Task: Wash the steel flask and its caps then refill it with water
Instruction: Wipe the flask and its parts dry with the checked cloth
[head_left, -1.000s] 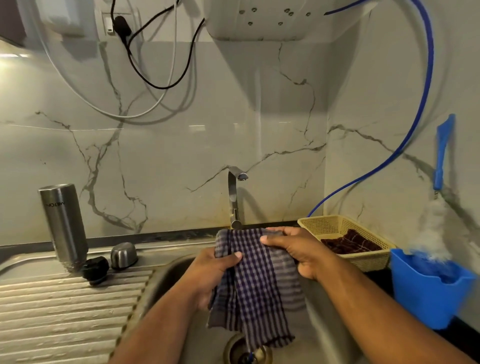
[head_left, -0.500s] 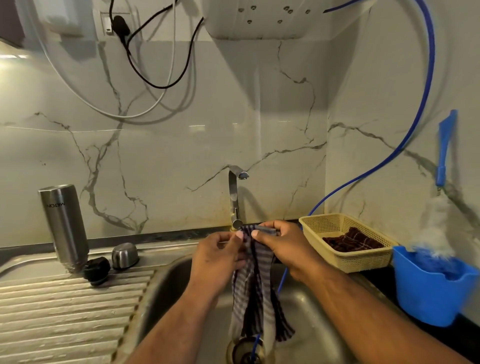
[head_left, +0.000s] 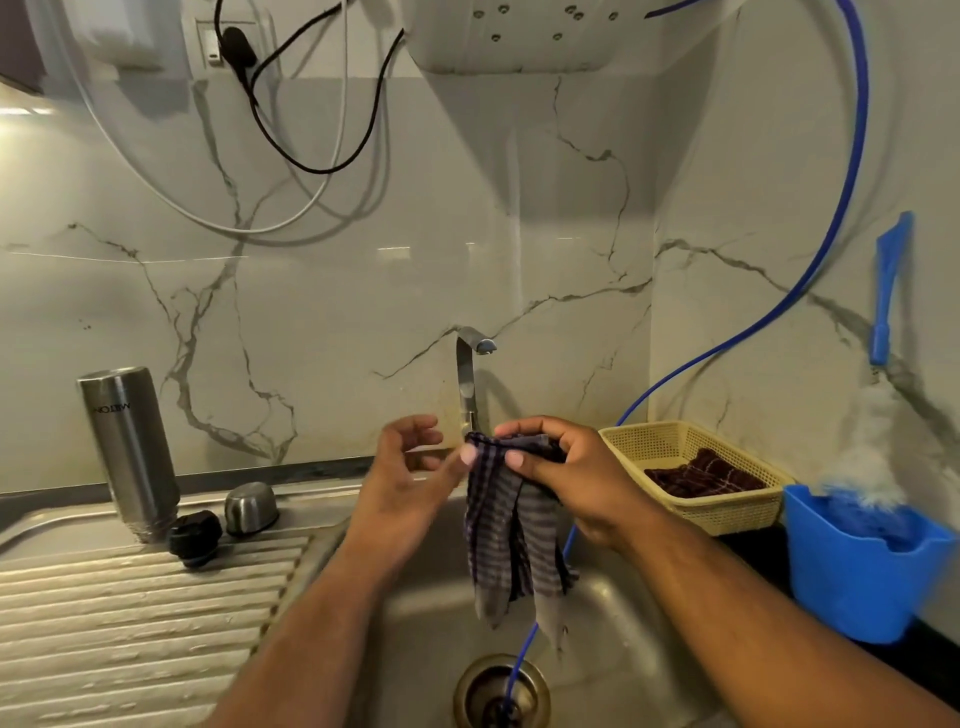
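The steel flask (head_left: 130, 452) is seen standing on end at nine o'clock in the view, at the back of the ribbed drainboard (head_left: 130, 623), with its lettering inverted. The black inner cap (head_left: 196, 538) is set just beside the flask's foot at its four o'clock, and the domed steel cap (head_left: 251, 508) is set close by at the black cap's two o'clock.

Over the sink basin (head_left: 623, 649) the left hand (head_left: 405, 483) is held with its grip apart and the fingers loosely spread. Its thumb tip is found at the edge of the checked cloth (head_left: 504, 535), and whether it touches cannot be told. The tap (head_left: 467, 384) is seen at twelve o'clock of the hands.

The right hand (head_left: 566, 478) has its grip clamped on the bunched top of the cloth, which is left hanging into the basin. A blue tube (head_left: 779, 312) is led down from two o'clock, behind the cloth, into the drain (head_left: 501, 691) at six o'clock.

At three o'clock a yellow basket (head_left: 727, 512) holding a dark cloth (head_left: 701, 475) is set on the bench. Further right a blue holder (head_left: 857, 582) is seen with a brush (head_left: 883, 322) in it.
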